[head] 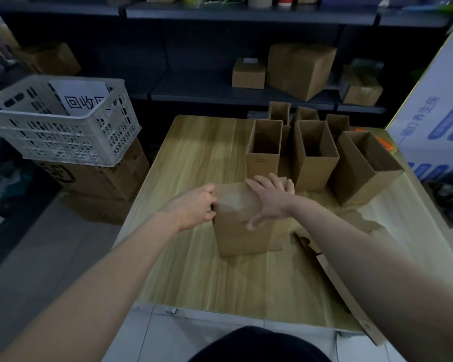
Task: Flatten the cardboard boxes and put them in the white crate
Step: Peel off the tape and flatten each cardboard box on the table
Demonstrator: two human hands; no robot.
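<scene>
Gripping box (pixel 249 236) at top left edge: left hand (pixel 194 205), fingers curled round corner. Right hand (pixel 270 197) flat on box top, fingers spread, thumb down front face. Box upright, top closed, mid-bench (pixel 188 278). Open boxes (pixel 314 163) clustered behind, toward bench's far right. Flat cardboard (pixel 338 286) beside right forearm. White crate (pixel 50 131) left of bench, atop stacked cartons (pixel 97 178).

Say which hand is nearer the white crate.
Left. The left hand grips the cardboard box on its left, toward the white crate; the right hand lies flat on top, farther right.
</scene>
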